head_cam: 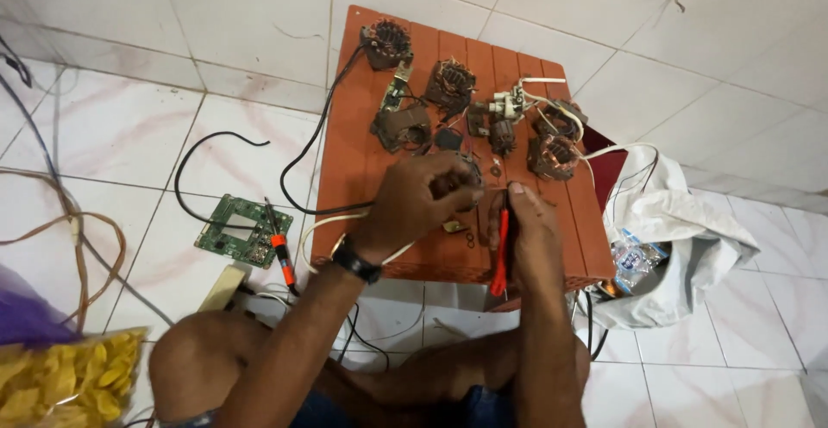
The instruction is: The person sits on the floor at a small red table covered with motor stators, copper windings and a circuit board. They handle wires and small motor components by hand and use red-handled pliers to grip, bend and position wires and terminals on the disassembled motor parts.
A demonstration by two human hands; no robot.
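My left hand (pixel 418 204), with a black wristband, is closed over a small dark motor part (pixel 455 184) near the front of a ribbed orange board (pixel 362 161). My right hand (pixel 530 230) grips a red-handled screwdriver (pixel 501 251) and points its tip toward that part. Several copper-wound motor stators (pixel 450 83) and rusty metal pieces lie spread over the far half of the board. Small washers (pixel 468 239) lie loose between my hands.
A green circuit board (pixel 244 231) and an orange-handled soldering tool (pixel 280 251) lie on the white tiled floor at the left, among black cables (pixel 216 139). A white cloth bag (pixel 681 238) sits at the right. A bag of yellow chips (pixel 69 381) is at the lower left.
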